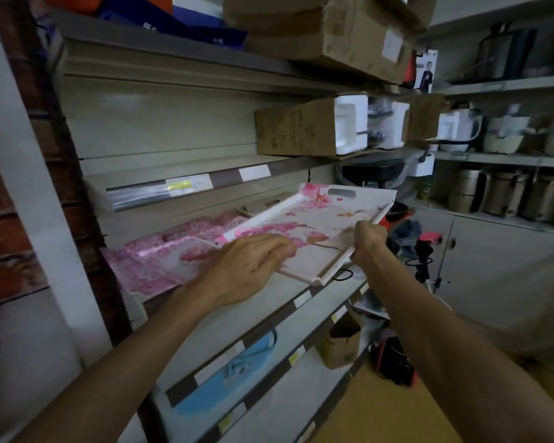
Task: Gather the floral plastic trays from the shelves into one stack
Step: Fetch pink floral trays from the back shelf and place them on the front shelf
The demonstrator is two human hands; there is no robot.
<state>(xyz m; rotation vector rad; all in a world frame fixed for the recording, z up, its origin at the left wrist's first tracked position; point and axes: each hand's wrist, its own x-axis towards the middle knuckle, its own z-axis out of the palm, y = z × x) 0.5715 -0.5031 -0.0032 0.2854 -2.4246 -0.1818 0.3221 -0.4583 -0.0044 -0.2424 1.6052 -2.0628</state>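
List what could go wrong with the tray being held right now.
The tray is tilted and its near corner juts past the shelf edge; the right hand only pinches its rim, so it could slip. The left hand lies on top, not clearly gripping. Sliding it left may snag the pink trays.

A shop stockroom: grey metal shelving (186, 187) bearing price-label strips, brown cardboard cartons (296, 127) sitting above, steel pots (499, 195) standing rightward.

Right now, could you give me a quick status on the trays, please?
Both hands gripping white floral tray: left hand near edge, right hand side rim. Tray tilted above pink trays on shelf. Nothing in the way.
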